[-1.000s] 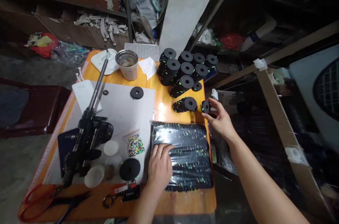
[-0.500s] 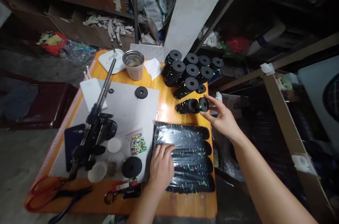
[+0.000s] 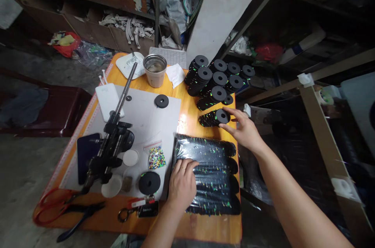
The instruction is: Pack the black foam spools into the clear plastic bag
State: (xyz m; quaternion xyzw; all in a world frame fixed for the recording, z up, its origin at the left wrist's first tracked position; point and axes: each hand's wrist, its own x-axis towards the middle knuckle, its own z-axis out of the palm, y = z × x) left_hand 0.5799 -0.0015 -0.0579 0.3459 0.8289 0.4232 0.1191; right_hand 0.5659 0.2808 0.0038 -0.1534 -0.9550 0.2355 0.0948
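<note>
My right hand (image 3: 244, 129) has its thumb and index finger around the top black disc (image 3: 222, 116), which has a centre hole and sits at the end of a short leaning stack (image 3: 207, 119) with green specks along the rims. My left hand (image 3: 184, 183) lies over the left part of a clear-wrapped pack (image 3: 212, 173) holding several rows of black discs, its fingers loosely bent on the film. Behind the leaning stack stand several taller piles of the same discs (image 3: 218, 78). One small disc (image 3: 227, 99) lies beside them near the table's right edge.
On a grey sheet (image 3: 146, 123) stand a metal rod device (image 3: 109, 134), a bag of coloured beads (image 3: 157, 157), white lids (image 3: 131, 157) and two loose discs (image 3: 149, 182). Scissors (image 3: 51, 205), pliers (image 3: 83, 216) and keys (image 3: 143, 207) lie in front. A steel cup (image 3: 155, 74) stands behind.
The disc in my right hand, tilted apart from the leaning stack before, now sits against its end. My left hand stays on the pack. The whole view has shifted slightly.
</note>
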